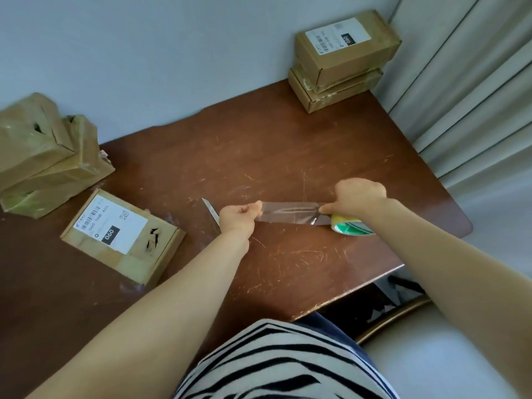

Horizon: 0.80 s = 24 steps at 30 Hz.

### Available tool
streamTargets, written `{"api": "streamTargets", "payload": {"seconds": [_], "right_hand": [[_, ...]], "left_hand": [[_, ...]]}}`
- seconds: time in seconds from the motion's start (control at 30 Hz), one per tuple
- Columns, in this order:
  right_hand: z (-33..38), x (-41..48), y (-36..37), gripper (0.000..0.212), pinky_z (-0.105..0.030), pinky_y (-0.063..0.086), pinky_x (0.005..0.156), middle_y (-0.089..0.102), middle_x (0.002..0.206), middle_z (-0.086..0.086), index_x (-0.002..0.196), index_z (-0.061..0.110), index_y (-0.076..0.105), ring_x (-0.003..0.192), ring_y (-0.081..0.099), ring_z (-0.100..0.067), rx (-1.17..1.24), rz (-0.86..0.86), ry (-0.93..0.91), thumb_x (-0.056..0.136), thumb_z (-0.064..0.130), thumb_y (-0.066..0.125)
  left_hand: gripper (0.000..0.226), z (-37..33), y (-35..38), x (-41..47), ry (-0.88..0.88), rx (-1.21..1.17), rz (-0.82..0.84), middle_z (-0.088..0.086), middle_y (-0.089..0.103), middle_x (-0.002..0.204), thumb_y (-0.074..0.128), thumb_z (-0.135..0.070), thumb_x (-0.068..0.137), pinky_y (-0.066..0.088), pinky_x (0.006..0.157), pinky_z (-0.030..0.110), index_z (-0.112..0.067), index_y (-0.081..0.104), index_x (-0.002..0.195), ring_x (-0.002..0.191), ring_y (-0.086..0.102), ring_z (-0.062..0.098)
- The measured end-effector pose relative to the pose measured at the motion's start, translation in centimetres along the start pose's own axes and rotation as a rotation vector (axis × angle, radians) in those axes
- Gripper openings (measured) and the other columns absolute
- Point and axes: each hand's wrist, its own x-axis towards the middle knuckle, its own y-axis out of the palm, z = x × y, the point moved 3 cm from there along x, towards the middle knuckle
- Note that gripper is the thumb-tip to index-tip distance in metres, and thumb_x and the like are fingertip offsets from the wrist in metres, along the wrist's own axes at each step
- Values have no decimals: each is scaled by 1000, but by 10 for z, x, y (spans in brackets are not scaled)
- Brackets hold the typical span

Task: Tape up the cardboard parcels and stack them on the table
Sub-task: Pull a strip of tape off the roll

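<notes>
Stretches a strip of clear tape [288,213] taut across the middle of the frame, just above the scratched brown table [259,145]. Pinches its free end in the left hand [237,216], fingers curled tight on the film. Grips the green-and-yellow tape roll [352,227] in the right hand [359,197] at centre right, fingers closed round it where the strip leaves the roll, with part of the roll sticking out beneath the hand. Shows a thin blade [211,211] poking out just left of the left hand; cannot tell whether held or lying on the wood. Has a flat labelled parcel [121,240] lying at lower left on the table, well apart from both hands. Has two crumpled parcels [43,156] piled at the left edge of the frame, just above the flat one. Shows two stacked boxes [345,47] at upper right, in the table's far corner against the wall, beside a pale curtain [475,82]. Fills the bottom edge with a black-and-white striped top [282,361].
</notes>
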Motion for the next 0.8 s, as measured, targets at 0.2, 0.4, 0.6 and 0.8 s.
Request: {"api": "streamTargets", "payload": {"seconds": [0.2,0.4,0.6,0.8], "right_hand": [[58,10,10,29,-29,36,70,63,113,-1,117,14,56,104,61,-23,-158,-48,-29,89,20,58],[104,-31,39,43,-33,42,94,39,139,-16,136,2,38,130,35,-29,-75,-303,-411,93,4,43],[104,-39,91,80,-38,7,119,-18,152,-30,143,-10,-16,144,-12,-39,18,-80,-176,88,-9,43],[108,-36,102,86,-38,-3,118,-26,153,-21,144,-3,-19,143,-21,-31,239,-55,-64,90,6,47]], "left_hand": [[25,19,-4,3,-131,-28,-3,-3,45,53,69,-17,86,26,40,18,-15,61,63,45,31,11],[16,26,-7,7,-148,-36,-1,-2,48,54,67,-9,83,27,40,17,-13,64,68,42,34,11],[7,22,-8,10,-113,-8,-13,13,67,104,67,-13,83,52,83,48,-8,72,83,86,66,27],[9,18,-6,11,-79,26,45,11,68,102,66,-13,86,52,88,45,-15,67,77,104,61,36]]}}
